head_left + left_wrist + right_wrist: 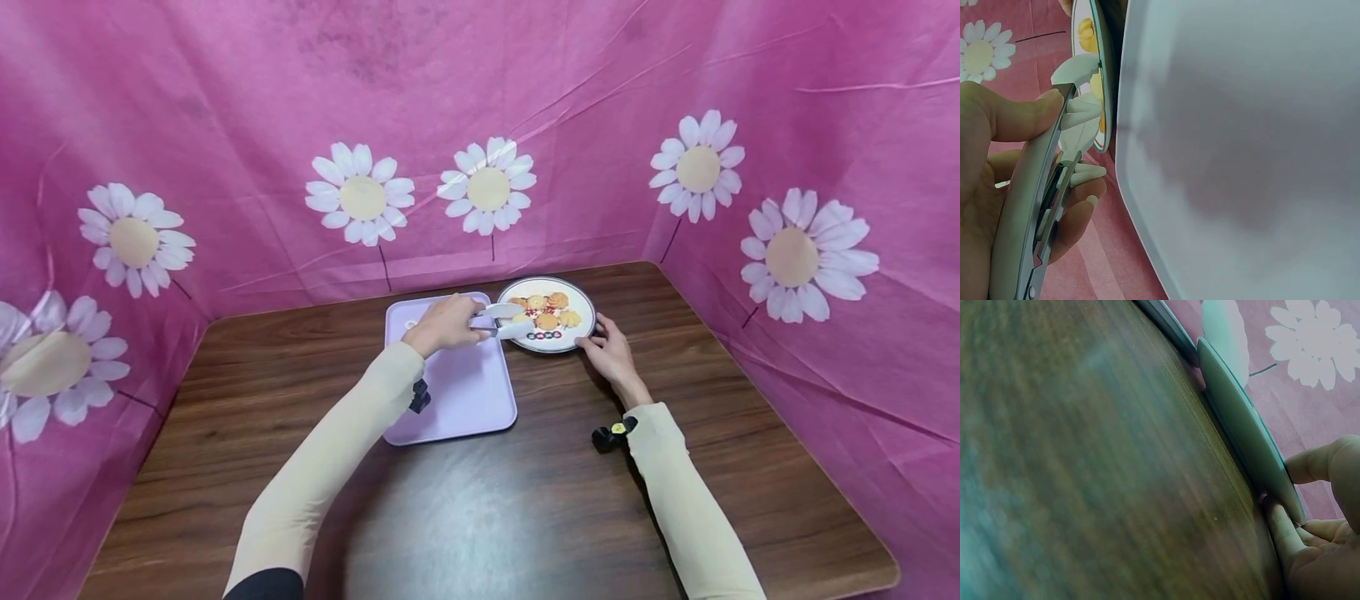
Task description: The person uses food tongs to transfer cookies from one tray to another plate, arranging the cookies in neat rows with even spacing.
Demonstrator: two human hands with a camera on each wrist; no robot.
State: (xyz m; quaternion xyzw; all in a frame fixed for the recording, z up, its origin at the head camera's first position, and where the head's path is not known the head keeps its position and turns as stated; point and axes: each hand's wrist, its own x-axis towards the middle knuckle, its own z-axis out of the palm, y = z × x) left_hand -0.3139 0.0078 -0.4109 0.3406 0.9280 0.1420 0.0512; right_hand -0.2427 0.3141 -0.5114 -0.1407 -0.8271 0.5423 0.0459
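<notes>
My left hand [447, 323] grips a pair of tongs [1019, 212] with a pale handle and white tips, thumb on one arm and fingers on the other. The white tips reach over the left side of a round white plate [577, 335] with a dark rim. Several golden cookies [547, 321] lie on that plate; whether the tips touch one, I cannot tell. My right hand [611, 354] pinches the plate's near right rim, thumb above and fingers below, in the right wrist view. Under my left hand lies a lilac tray [465, 392].
The tray stands left of the plate, their edges close together. Both are on a brown wooden table [465, 508] with a rounded front right corner. A pink cloth [570, 217] with white daisies hangs round the back and sides.
</notes>
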